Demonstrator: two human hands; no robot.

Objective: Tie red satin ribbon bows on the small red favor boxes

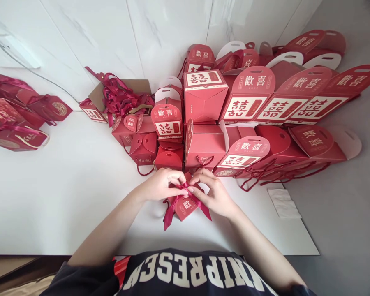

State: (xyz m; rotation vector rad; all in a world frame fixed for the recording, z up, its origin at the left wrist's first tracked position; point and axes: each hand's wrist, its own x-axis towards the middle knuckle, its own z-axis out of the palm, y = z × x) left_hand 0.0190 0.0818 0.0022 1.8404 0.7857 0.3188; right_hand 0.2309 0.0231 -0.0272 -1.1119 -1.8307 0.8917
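A small red gift box [186, 208] with white characters stands on the white table in front of me. A dark pink satin ribbon [170, 214] is looped at its top, and two tails hang down its sides. My left hand [165, 185] pinches the ribbon at the bow from the left, fingers closed. From the right, my right hand [214, 192] grips the ribbon beside the same knot with thumb and fingers. Both hands meet over the top of the box and hide part of the knot.
Stacked red gift boxes [249, 94] fill the back right against the wall. Behind the smaller boxes, an open cardboard box [137, 85] holds a heap of ribbons [119, 98]. More ribboned boxes [17, 115] sit at far left. A white packet [284, 203] lies near the right edge.
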